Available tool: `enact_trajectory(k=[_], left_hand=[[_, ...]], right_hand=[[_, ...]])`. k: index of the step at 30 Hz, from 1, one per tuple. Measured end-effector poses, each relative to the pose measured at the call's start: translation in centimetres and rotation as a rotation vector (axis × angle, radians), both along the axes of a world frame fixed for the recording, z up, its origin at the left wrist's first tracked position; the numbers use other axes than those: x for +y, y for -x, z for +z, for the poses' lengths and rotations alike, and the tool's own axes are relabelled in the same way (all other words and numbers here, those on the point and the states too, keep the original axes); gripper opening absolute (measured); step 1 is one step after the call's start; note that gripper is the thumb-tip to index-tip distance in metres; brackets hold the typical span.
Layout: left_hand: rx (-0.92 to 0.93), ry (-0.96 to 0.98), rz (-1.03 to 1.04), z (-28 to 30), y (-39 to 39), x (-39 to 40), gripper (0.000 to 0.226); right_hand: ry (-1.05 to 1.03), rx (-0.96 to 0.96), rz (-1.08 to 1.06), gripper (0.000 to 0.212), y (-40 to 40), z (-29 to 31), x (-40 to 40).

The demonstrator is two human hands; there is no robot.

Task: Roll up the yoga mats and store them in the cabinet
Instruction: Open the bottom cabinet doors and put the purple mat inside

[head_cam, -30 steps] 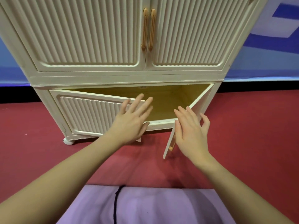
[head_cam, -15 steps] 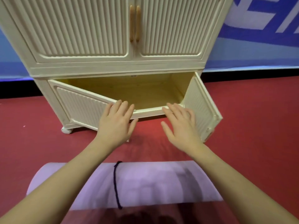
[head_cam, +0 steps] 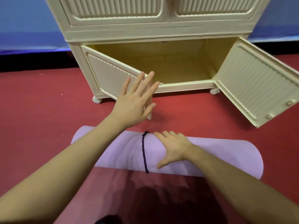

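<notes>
Rolled lilac yoga mat (head_cam: 210,157) lies crosswise on the red carpet (head_cam: 40,110), in front of the cream cabinet (head_cam: 158,32) and apart from it. A dark cord (head_cam: 144,152) is tied round the roll, left of its middle.

Right hand (head_cam: 174,147): palm down on top of the roll, just right of the cord. Fingers extended and slightly spread, tips reaching over the far edge of the mat; thumb splayed toward the near side. Flat contact only, nothing gripped.

Left hand (head_cam: 135,102): raised, fingers straight and fanned, holding nothing. It sits in front of the free edge of the left lower door (head_cam: 106,76); contact with the door cannot be determined. The mat lies nearer the camera, under the forearm, clear of these fingers.

Lower compartment (head_cam: 174,65): both doors swung out, right lower door (head_cam: 257,81) opened wide. Cabinet stands on castors (head_cam: 97,100).
</notes>
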State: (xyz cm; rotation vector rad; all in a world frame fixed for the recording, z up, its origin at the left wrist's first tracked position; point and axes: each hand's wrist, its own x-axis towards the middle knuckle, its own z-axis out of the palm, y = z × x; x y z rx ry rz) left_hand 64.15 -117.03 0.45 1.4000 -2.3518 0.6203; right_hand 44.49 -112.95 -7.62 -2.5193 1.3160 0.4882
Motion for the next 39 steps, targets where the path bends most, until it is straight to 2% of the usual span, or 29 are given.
enact_trajectory(k=[4, 9, 11, 13, 15, 17, 22, 25, 27, 31, 35, 39], left_hand=[[0.046, 0.002, 0.026, 0.0, 1.0, 0.1, 0.059], [0.094, 0.092, 0.068, 1.6, 2.6, 0.4, 0.05], [0.08, 0.165, 0.065, 2.6, 3.1, 0.8, 0.047], [0.028, 0.189, -0.026, 2.7, 3.8, 1.1, 0.044], [-0.018, 0.103, -0.123, 2.0, 4.7, 1.4, 0.045], [-0.024, -0.034, -0.142, 0.7, 5.2, 1.7, 0.05], [-0.139, -0.229, 0.056, -2.5, 4.9, 1.5, 0.062], [-0.079, -0.329, 0.07, -3.2, 5.5, 0.9, 0.068], [-0.016, -0.441, -0.004, -3.8, 6.5, 0.7, 0.078], [-0.108, -0.681, -0.267, -5.6, 9.5, 1.1, 0.094], [-0.234, -0.725, -0.341, -7.8, 13.6, 1.0, 0.116], [-0.252, -0.67, -0.369, -8.5, 15.1, -1.4, 0.12]], right_hand=[[-0.012, 0.107, -0.011, 0.121, 4.2, 1.2, 1.0], [-0.18, 0.251, -0.221, 0.132, 10.2, 2.9, 1.0], [-0.23, 0.184, -0.28, 0.134, 10.2, 3.5, 0.5], [-0.185, 0.06, -0.256, 0.135, 8.7, 3.5, 0.2], [-0.158, -0.006, -0.231, 0.137, 7.0, 3.1, 0.3], [-0.151, 0.011, -0.217, 0.137, 6.4, 2.1, 0.8], [0.003, 0.027, -0.177, 0.118, 8.4, 1.2, 2.2], [-0.031, 0.038, -0.225, 0.113, 10.7, 1.8, 2.7], [-0.048, 0.046, -0.284, 0.112, 12.5, 2.2, 3.1], [-0.016, 0.07, -0.438, 0.118, 15.9, 2.5, 3.7], [0.104, 0.074, -0.574, 0.118, 17.8, 2.4, 4.0], [0.256, 0.0, -0.596, 0.108, 16.4, 0.6, 3.6]])
